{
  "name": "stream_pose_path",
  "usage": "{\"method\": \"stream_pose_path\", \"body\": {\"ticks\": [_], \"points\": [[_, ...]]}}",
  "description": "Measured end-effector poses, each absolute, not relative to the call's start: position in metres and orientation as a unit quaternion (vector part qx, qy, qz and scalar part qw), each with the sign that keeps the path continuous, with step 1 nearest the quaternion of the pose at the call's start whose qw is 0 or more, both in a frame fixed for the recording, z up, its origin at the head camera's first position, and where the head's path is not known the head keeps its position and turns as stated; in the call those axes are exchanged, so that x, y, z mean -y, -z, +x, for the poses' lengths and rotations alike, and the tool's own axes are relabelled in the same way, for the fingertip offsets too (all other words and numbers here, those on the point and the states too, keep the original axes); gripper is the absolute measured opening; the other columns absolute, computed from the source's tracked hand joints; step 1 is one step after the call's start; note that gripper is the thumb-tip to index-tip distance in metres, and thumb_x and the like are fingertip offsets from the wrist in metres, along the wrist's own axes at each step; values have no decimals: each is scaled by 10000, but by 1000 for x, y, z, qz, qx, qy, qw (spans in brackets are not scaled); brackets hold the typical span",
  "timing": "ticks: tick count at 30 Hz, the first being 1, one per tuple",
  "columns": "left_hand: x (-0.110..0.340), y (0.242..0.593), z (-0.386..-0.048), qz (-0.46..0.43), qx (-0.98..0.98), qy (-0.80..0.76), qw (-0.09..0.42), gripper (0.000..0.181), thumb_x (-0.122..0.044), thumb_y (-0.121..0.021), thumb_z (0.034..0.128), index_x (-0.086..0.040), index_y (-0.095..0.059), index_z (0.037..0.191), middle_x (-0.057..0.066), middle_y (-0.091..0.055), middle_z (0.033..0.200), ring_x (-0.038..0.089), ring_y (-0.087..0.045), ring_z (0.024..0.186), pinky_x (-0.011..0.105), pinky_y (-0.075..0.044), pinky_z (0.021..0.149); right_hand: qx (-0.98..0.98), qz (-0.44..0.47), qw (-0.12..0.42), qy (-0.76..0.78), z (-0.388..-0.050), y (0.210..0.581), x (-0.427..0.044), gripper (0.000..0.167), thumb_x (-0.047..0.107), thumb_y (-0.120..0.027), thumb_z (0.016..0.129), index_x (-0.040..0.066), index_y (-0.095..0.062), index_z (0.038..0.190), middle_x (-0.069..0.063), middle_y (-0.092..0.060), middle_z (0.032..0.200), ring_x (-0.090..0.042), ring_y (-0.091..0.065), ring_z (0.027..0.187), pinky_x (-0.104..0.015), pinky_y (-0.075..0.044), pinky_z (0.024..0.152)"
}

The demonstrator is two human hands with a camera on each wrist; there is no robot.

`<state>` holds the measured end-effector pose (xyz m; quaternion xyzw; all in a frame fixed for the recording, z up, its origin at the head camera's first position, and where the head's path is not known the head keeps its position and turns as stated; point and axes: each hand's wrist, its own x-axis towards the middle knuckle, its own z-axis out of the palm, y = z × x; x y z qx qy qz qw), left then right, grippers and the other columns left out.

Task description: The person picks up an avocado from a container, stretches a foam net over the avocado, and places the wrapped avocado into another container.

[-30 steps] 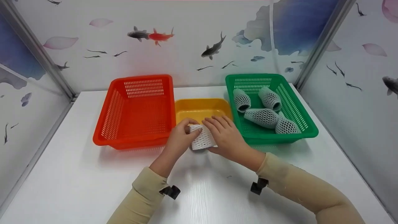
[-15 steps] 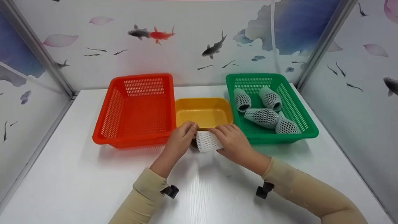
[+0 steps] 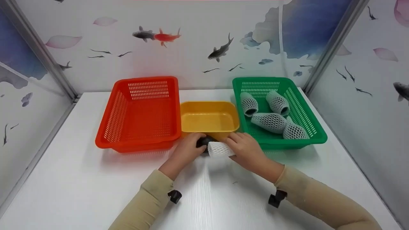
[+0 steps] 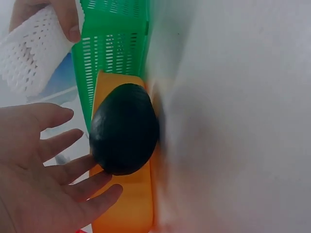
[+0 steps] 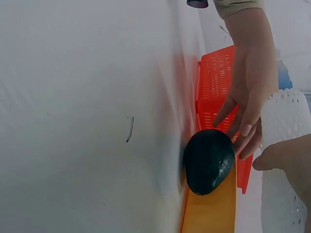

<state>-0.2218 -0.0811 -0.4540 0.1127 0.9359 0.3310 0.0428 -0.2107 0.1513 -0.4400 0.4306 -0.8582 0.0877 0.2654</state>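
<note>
A dark, smooth avocado (image 3: 206,140) rests on the white table against the front of the yellow tub (image 3: 209,131). Beside it is my left hand (image 3: 186,149), its fingers spread and extended; in the left wrist view some fingertips lie at the side of the avocado (image 4: 124,130) without curling round it. My right hand (image 3: 247,150) pinches a white foam net sleeve (image 3: 219,149) between thumb and fingers. That sleeve hangs just to the right of the avocado, off the fruit, and its far end is hidden by the right hand.
To the left stands a red basket (image 3: 140,143). On the right, a green basket (image 3: 319,138) contains several net-sleeved pieces (image 3: 270,122). A small dark scrap (image 5: 130,129) lies on the table nearer the person. Patterned panels (image 3: 191,64) enclose the table at back and sides.
The right hand has drawn the foam sleeve rightward and down, off the avocado, which now shows bare. The left hand has moved slightly down and its fingers have let go of the sleeve.
</note>
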Motion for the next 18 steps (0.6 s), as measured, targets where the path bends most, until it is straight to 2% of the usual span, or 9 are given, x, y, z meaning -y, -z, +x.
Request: {"method": "stream_pose_path", "body": {"ticks": [4,8,13,18], "points": [[80,455,-227,110,-949,-292,43,560,-267,-726,889,-133,-528,1395,101,-488,1295,278,-501,1141,475,-420,1000,850,439,276,-95,-212,440,-151,628,118,-941,608,74,-619,1145,-84,-628,1072,-275,-603,913,-374,-521,743],[78,459,-228,108,-948,-295,43,550,-258,-738,882,-124,-541,1378,107,-464,1220,272,-508,1076,445,-461,962,844,446,281,-98,-210,443,-150,597,110,-940,602,78,-632,1113,-65,-619,1042,-264,-599,890,-360,-513,722],[76,464,-229,115,-938,-322,53,478,-230,-756,864,-103,-564,1283,111,-549,1190,284,-522,1084,446,-433,994,843,448,280,-97,-208,446,-151,527,153,-912,667,89,-631,1108,-65,-630,1040,-260,-611,890,-360,-527,732],[75,460,-234,109,-925,-358,67,452,-155,-744,858,-116,-575,1275,103,-606,1184,295,-543,1088,458,-414,1012,839,446,291,-109,-211,440,-152,512,164,-906,680,98,-637,1111,-66,-648,1067,-266,-627,911,-365,-532,735]]}}
